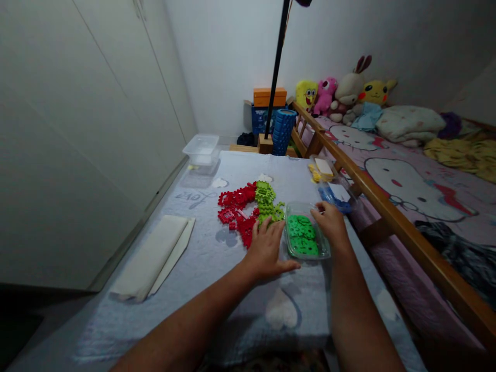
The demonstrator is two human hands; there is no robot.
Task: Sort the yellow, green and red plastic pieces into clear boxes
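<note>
A clear plastic container (325, 253) holding dark green toy pieces (302, 236) sits on the blue cloth in front of me. My left hand (267, 250) lies flat on the cloth against the container's left side, fingers stretched over light green pieces (268, 199). My right hand (330, 222) rests on the container's far right corner, fingers curled on its rim. A heap of red pieces (237, 209) lies just left of the light green ones.
Clear boxes with blue pieces (334, 195) and yellow pieces (318, 170) stand by a wooden bed rail (387, 209). An empty clear box (201, 149) is at the far left. Folded white cloth (153, 258) lies left. A black pole (276, 72) rises behind.
</note>
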